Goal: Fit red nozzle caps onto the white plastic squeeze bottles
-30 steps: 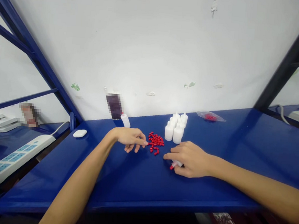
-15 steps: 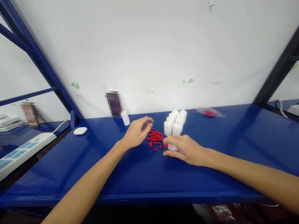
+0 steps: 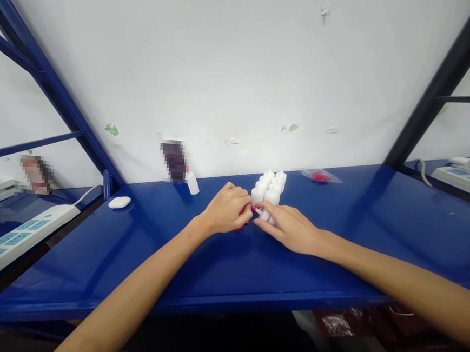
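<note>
My right hand [image 3: 292, 226] is wrapped round a small white plastic bottle [image 3: 271, 219]. The bottle lies tilted, its nozzle pointing left, with a small red cap [image 3: 254, 208] at the tip. Right beside that tip is my left hand [image 3: 230, 208], its fingers curled and pressed together; whatever is between them is hidden. Under and behind the left fingers lie loose red caps [image 3: 242, 226], mostly covered by the hand. Several upright white bottles [image 3: 269, 187] stand grouped just beyond my right hand.
A capped white bottle [image 3: 192, 183] leans near a blurred-out dark object [image 3: 174, 160] by the wall. A white oval object [image 3: 119, 203] is at the left. A clear bag of red caps [image 3: 321, 176] lies back right. A power strip [image 3: 18, 240] is beyond the left edge.
My left hand has moved right and down, over the red caps to the bottle's tip, and its fingers have closed. The bottle in my right hand now shows its nozzle pointing left.
</note>
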Motion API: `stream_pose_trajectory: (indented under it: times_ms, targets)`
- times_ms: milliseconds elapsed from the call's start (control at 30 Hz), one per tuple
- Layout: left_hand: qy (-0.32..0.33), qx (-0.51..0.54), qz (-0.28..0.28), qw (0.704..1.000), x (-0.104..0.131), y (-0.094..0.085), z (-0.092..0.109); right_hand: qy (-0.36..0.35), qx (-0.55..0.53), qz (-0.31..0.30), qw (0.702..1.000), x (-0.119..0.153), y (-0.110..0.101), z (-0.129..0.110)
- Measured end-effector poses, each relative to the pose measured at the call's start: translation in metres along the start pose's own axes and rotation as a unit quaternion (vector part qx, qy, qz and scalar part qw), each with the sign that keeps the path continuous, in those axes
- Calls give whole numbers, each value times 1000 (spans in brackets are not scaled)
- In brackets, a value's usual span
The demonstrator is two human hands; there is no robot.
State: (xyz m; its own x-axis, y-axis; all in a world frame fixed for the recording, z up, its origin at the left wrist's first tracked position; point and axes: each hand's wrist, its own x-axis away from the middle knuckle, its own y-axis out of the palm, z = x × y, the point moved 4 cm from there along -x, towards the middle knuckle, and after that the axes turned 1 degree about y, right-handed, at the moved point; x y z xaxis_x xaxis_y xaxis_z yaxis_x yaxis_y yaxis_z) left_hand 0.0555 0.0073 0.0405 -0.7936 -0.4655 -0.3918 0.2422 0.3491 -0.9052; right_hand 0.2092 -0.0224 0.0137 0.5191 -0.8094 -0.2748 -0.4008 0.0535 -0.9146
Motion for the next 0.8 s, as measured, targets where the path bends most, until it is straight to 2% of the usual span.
stream_pose_trajectory:
  times_ms: [100,267,367,500,700,800]
  targets:
    - [14,-24,-27,999,5,7,0,22,-4,-10,1000,1,-1,3]
    - [24,-75,-48,996,13,14,4,10,-28,-1,1000,-1,0,1]
    - [42,-100,-57,992,13,16,9,15,-36,25,999,-3,2,0]
    - [24,-118,-59,991,11,18,11,16,-20,61,998,-4,1,0]
    - [15,-109,-75,991,10,23,13,56,-10,40,998,-4,0,-3]
    - [12,-117,-70,991,9,25,12,51,-10,30,998,-6,-2,-5]
